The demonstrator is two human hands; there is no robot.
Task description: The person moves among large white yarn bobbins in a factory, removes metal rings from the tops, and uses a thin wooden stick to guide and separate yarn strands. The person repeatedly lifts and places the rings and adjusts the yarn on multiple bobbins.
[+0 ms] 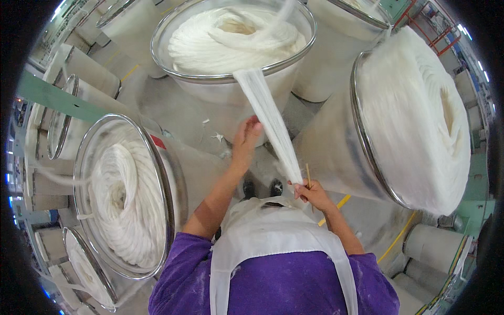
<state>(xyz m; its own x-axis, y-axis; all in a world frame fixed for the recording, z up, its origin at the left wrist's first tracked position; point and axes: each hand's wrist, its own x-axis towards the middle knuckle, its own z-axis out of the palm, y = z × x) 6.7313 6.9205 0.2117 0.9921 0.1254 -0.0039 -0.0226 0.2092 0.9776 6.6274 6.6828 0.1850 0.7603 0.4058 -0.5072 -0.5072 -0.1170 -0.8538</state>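
Note:
A broad white strip of fibre sliver [270,121] hangs over the front rim of the far can and runs down toward me. My right hand [313,194] pinches its lower end between thumb and fingers. The same hand also has a thin yellowish stick [308,176] in it, pointing up and down. My left hand [245,142] is raised at the strip's left edge, fingers loosely bent and apart, with nothing visible in them. Whether its fingertips touch the strip is unclear. Coiled sliver [189,44] fills the far can [210,79].
Full sliver cans stand close on the left [173,210] and on the right [331,142], the right one heaped above its rim. A green bar [63,97] crosses at the left. Fibre scraps [217,137] lie on the floor, which has yellow lines [396,239].

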